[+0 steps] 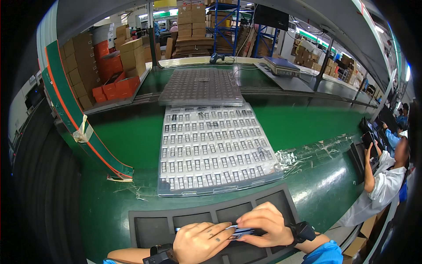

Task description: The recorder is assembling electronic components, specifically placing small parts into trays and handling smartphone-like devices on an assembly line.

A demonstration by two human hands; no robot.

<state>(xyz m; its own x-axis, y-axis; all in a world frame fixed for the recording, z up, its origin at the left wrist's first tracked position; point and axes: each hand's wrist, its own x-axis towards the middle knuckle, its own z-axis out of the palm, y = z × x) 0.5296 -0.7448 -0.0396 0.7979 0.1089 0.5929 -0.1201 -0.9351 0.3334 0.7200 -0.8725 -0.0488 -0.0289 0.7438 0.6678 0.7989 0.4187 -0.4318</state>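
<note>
Over a black compartmented tray [189,211], both my hands come together around a small, thin, bluish-silver flat piece [241,232]; its kind I cannot make out. My left hand [203,242] lies across one end, its fingers pressed together and covering much of it. My right hand [266,224] pinches the other end between thumb and fingers. Just beyond the black tray lies a clear plastic tray [211,187] filled with rows of small dark-framed rectangular parts. A second clear tray [200,86], with rows of pockets, overlaps its far end.
A green work surface [303,114] carries the trays, with torn clear tape [316,152] on its right. A green-and-orange post [79,114] rises at left. Behind are a scale-like device [281,66], a dark hand tool [216,57] and stacked cartons [191,26]. A person [387,171] works at right.
</note>
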